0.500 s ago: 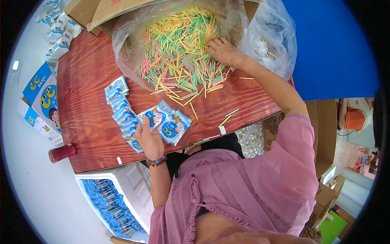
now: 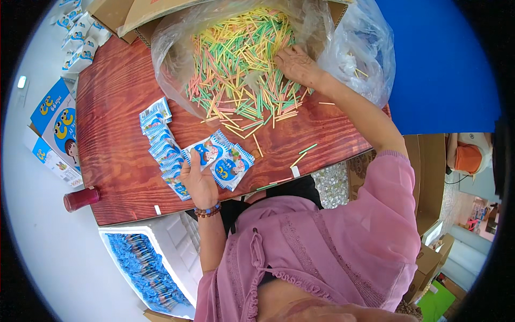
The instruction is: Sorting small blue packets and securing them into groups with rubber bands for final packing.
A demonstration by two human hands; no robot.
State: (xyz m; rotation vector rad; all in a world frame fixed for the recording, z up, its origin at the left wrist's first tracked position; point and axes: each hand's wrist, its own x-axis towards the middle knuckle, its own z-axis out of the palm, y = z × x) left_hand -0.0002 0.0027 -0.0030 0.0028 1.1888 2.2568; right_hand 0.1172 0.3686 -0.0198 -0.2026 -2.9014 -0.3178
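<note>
My left hand (image 2: 200,185) is closed on small blue-and-white packets (image 2: 232,165), its thumb lying over them just above the table's near edge. Beside it, more such packets (image 2: 162,145) lie overlapped in a slanting row. My right hand (image 2: 298,66) rests palm down at the right side of a heap of thin pink, yellow and green sticks (image 2: 236,70). Its fingers are slightly bent and touch the sticks; no stick shows clearly within its grasp. The heap spills from a clear plastic bag (image 2: 170,80) onto the table.
The bag's cardboard box (image 2: 166,9) stands at the far edge of the reddish wooden table (image 2: 115,134). A red jar (image 2: 81,198) is at the left edge. Below is a white foam box (image 2: 161,228) of blue packets. Printed cartons (image 2: 56,129) stand at left. Loose sticks (image 2: 304,153) lie near the front edge.
The whole view has shifted very slightly. Both hands stay nearly where they were, the left on the packets and the right at the heap of sticks.
</note>
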